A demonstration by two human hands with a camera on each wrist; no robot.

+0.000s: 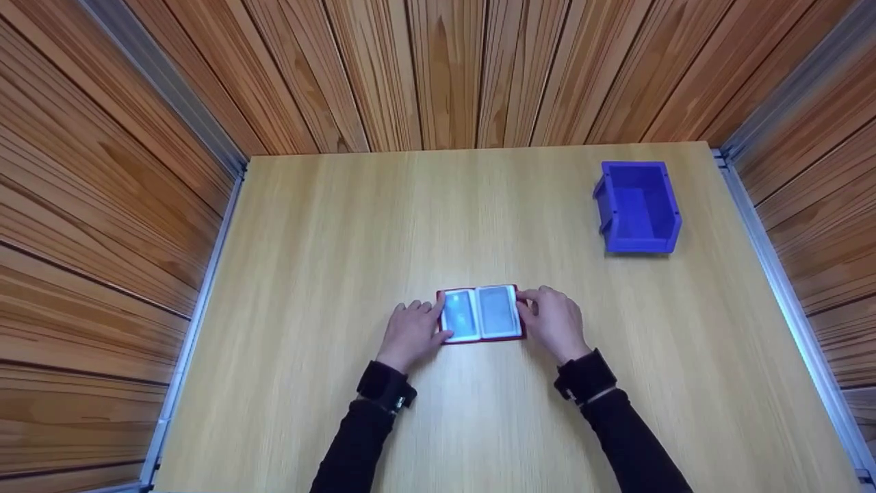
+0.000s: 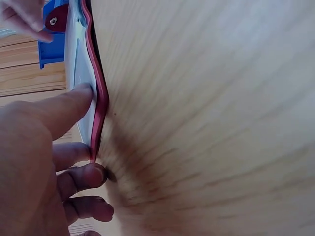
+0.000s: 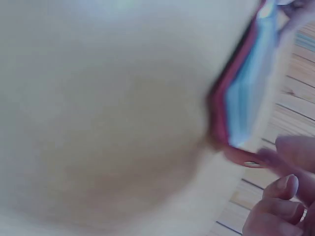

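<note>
A small red card holder (image 1: 478,339) lies spread on the table in front of me, its clear plastic sleeves (image 1: 497,311) facing up. At its left side, my left hand (image 1: 410,333) rests with the thumb on the sleeves and the index finger at the outer edge. Its other fingers hang loosely beside the cover in the left wrist view. On the opposite side my right hand (image 1: 556,322) pinches the red strap (image 3: 241,157), which carries a metal snap. The right wrist view is blurred around the cover.
A blue-purple plastic bin (image 1: 640,246) stands at the back right of the wooden table (image 1: 328,239). Wood-plank walls (image 1: 445,75) enclose the back and sides, with metal rails (image 1: 198,308) along the table's side edges.
</note>
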